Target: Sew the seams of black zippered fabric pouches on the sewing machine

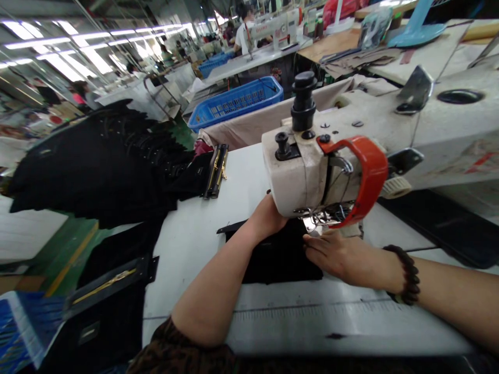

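A piece of black fabric (283, 262) lies flat under the head of a white sewing machine (290, 174), close to the lit needle area. My left hand (268, 217) rests on the fabric's far side; its fingers are hidden behind the machine head. At the right edge of the fabric, just in front of the metal presser foot (311, 222), my right hand (331, 255) has its thumb and fingers pinched together on the cloth. An orange curved guard (374, 179) arches above that hand.
Black pieces with gold zippers (216, 171) lie on the table (187, 291) at left. Beyond them hangs a large stack of black fabric (93, 161). A blue basket (237, 104) stands behind the machine, and another blue crate (23, 332) is low at left. People sit farther back.
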The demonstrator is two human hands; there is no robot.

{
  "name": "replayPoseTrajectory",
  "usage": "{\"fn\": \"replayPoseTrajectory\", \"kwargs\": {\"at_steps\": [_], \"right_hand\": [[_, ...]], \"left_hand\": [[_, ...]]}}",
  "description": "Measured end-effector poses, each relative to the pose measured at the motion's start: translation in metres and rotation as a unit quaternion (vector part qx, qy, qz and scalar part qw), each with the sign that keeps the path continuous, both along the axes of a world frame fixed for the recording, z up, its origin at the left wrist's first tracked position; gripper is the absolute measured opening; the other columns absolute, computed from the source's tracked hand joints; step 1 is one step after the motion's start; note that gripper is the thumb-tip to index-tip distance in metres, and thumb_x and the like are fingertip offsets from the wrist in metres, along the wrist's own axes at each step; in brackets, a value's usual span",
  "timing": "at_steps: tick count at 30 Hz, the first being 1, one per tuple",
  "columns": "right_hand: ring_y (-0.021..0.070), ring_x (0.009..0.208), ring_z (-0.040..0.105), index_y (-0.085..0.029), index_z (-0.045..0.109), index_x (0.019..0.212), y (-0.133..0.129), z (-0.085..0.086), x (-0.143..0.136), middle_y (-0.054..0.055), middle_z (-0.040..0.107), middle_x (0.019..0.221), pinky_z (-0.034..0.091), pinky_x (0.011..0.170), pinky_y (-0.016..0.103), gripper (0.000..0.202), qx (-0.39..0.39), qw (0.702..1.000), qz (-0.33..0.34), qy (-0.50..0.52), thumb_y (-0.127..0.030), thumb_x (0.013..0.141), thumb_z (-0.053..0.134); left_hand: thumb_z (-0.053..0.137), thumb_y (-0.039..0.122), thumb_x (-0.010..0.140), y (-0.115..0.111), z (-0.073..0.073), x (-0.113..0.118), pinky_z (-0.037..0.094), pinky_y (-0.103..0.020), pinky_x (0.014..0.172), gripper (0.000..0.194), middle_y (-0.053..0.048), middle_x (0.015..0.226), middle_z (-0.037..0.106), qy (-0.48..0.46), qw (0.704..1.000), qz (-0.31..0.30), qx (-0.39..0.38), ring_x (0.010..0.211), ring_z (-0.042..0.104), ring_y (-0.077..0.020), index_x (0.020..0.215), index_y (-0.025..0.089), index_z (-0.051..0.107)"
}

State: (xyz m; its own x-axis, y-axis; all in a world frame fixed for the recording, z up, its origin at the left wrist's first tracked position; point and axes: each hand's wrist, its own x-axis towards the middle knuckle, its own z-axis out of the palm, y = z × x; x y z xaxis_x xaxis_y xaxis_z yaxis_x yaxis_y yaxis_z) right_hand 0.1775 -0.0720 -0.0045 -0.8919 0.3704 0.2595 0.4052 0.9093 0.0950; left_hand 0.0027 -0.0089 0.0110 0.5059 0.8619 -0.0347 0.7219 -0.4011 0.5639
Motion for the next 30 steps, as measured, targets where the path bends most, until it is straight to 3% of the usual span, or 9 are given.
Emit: {"fn": "replayPoseTrajectory", "kwargs": {"at_steps": [10,16,20,30], "right_hand": [[0.0186,0.064,0.057,-0.013,0.059,0.076,0.001,0.003,0.003,0.011,0.064,0.081,0.045,0.058,0.030,0.031,-0.010,1.000,0.006,0.011,0.002,0.075,0.032],[0.0174,0.067,0.057,-0.012,0.059,0.080,0.002,-0.002,0.003,0.012,0.063,0.083,0.044,0.060,0.030,0.030,-0.040,0.999,0.011,0.014,-0.001,0.080,0.031],[0.0158,0.070,0.056,-0.013,0.059,0.080,0.003,-0.006,0.004,0.010,0.062,0.080,0.043,0.063,0.028,0.029,-0.057,0.998,0.008,0.013,-0.001,0.080,0.033],[0.0152,0.070,0.058,-0.013,0.059,0.083,0.001,-0.008,0.005,0.010,0.063,0.082,0.045,0.065,0.027,0.026,-0.042,0.999,0.009,0.015,-0.001,0.081,0.036]], "left_hand": [[0.047,0.006,0.076,0.005,-0.010,0.003,0.045,-0.032,0.081,0.017,-0.010,0.087,0.065,0.058,0.996,-0.027,0.059,0.088,0.059,-0.0249,0.075,0.012,0.063],[0.047,0.008,0.077,0.004,-0.007,0.002,0.046,-0.030,0.080,0.016,-0.008,0.086,0.066,0.052,0.994,-0.041,0.083,0.087,0.059,-0.0225,0.076,0.013,0.063],[0.049,0.009,0.076,0.007,-0.012,0.002,0.046,-0.034,0.081,0.014,-0.010,0.089,0.067,0.054,0.993,-0.033,0.101,0.089,0.059,-0.0244,0.078,0.011,0.064],[0.051,0.010,0.077,0.006,-0.012,0.000,0.048,-0.029,0.079,0.015,-0.008,0.088,0.068,0.042,0.990,-0.053,0.125,0.087,0.062,-0.0211,0.080,0.012,0.065]]}}
